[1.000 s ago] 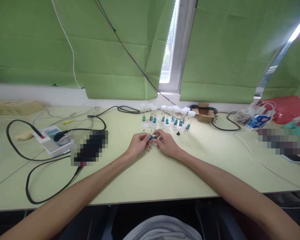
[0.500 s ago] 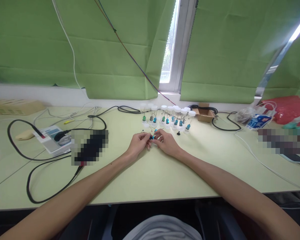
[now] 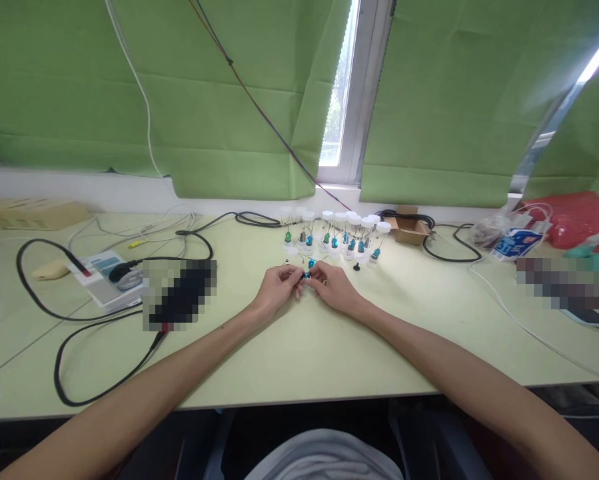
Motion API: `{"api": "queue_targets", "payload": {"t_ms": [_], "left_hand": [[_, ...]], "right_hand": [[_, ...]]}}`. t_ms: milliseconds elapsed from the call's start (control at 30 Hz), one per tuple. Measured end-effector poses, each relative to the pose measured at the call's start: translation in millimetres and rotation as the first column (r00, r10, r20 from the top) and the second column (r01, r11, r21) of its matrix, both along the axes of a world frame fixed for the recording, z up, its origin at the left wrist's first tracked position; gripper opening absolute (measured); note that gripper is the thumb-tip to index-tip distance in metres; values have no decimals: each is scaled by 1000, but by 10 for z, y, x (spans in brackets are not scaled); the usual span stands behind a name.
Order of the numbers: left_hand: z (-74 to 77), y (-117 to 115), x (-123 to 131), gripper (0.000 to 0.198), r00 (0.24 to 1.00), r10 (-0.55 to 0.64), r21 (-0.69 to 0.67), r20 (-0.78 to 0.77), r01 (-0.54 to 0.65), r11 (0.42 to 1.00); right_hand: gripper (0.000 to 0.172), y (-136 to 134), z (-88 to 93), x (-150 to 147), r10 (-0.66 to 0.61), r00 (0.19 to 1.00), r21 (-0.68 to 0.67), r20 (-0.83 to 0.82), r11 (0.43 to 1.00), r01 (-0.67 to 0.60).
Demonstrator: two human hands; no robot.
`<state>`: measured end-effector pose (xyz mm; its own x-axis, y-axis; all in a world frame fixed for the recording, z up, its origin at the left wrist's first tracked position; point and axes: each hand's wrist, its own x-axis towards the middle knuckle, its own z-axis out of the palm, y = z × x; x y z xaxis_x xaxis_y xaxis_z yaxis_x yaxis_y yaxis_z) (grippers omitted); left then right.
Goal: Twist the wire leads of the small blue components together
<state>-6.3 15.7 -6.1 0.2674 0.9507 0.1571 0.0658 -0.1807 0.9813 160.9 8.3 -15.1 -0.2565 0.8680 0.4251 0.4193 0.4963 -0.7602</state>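
Observation:
At the middle of the table, my left hand point(image 3: 278, 288) and my right hand point(image 3: 334, 285) meet, fingertips pinched around a tiny blue and black piece point(image 3: 306, 275). Its exact kind is too small to make out, and the fingers cover much of it. Just behind the right fingertips shows another small blue piece point(image 3: 312, 264) with thin stalks near it. A white cap point(image 3: 292, 251) lies beyond the left hand. To the right of my right hand a small black piece point(image 3: 356, 267) stands on the table.
Several clear containers with white lids point(image 3: 383, 227) hold small blue and green pieces at the back. An open cardboard box point(image 3: 410, 231) sits right of them. Black cables point(image 3: 62, 320) and a white power strip point(image 3: 99, 283) lie left; a red bag point(image 3: 579, 217) lies far right.
Both hands stay nearly in place, with slight finger movement. The blue piece behind the right fingertips shows more fully now.

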Motion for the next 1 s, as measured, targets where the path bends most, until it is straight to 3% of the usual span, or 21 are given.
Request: {"api": "queue_targets", "payload": {"t_ms": [433,700,1000], "left_hand": [[18,-2,-7,27,999,-26,39,18,26,999],[-11,13,16,36,997,9,-12,75,-8,1000],[-2,-9,20,34,1000,5,30,14,-6,1000]], "right_hand": [[21,-24,41,9,30,999,21,39,999,-31],[21,-33,47,-9,-12,999,0,37,1000,12],[19,-30,45,-2,4,1000,-4,26,1000,-4]]}}
